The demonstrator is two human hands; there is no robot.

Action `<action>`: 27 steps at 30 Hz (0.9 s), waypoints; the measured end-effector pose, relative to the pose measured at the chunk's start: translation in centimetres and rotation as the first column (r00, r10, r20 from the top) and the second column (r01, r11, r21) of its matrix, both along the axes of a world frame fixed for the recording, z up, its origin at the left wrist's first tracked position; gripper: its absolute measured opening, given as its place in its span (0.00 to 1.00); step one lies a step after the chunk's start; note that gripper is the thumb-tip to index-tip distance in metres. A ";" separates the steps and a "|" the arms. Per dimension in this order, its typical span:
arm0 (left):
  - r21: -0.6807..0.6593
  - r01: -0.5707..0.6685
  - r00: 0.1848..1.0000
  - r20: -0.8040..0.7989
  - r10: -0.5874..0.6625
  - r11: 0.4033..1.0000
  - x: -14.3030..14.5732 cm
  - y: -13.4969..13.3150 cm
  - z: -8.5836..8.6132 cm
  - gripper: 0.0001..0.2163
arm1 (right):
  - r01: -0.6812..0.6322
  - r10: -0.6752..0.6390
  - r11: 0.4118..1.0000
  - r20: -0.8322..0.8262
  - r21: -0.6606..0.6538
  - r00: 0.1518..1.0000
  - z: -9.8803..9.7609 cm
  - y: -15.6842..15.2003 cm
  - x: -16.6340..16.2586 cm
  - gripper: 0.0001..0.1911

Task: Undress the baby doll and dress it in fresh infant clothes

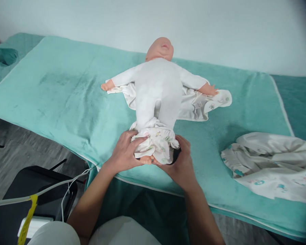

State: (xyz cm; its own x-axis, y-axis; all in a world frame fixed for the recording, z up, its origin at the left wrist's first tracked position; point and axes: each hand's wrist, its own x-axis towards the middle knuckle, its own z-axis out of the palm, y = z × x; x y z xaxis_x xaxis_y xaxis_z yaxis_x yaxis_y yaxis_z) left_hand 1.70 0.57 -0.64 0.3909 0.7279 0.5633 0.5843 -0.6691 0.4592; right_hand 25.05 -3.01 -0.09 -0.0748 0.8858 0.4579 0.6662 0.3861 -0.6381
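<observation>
A baby doll [158, 80] with a white cloth body lies on its back, its head toward the wall and its arms spread. Printed white baby pants [156, 137] are bunched around its lower legs, and the doll's feet [146, 159] poke out below them. My left hand [127, 149] grips the pants on the left side, thumb on top of the fabric. On the other side my right hand [181, 160] is closed around the pants' edge, its fingers partly hidden. Under the doll's back and arms a printed baby shirt [193, 103] lies spread out.
A teal sheet [66, 85] covers the bed, which runs along a white wall [219, 30]. To the right rests a crumpled printed cloth [272, 163]. At lower left are a black chair [38, 187] and a pale cable [51, 185] with a yellow tag [28, 217].
</observation>
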 end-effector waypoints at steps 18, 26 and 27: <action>0.116 0.023 0.999 -0.039 -0.018 0.993 0.1 -0.9 0.2 0.14 | 0.216 -0.235 0.965 -0.121 -0.147 0.965 -0.3 -1.3 -0.4 0.29; -0.331 0.029 0.987 0.161 0.027 0.943 0.7 -6.0 4.0 0.18 | 0.181 -0.191 0.981 -0.242 -0.063 0.951 1.2 -6.2 -0.4 0.15; -0.432 0.051 0.983 0.179 0.030 0.900 0.5 -6.4 4.9 0.18 | 0.130 -0.146 0.989 -0.291 -0.074 0.946 1.9 -6.4 -0.2 0.15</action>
State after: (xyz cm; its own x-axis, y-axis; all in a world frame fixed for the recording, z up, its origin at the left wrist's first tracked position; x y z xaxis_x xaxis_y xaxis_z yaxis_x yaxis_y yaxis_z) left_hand 2.17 -5.82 4.26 0.3233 0.9116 0.2537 0.4601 -0.3858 0.7997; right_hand 24.80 -9.44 1.84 0.1808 0.9015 0.3932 0.4895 0.2643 -0.8310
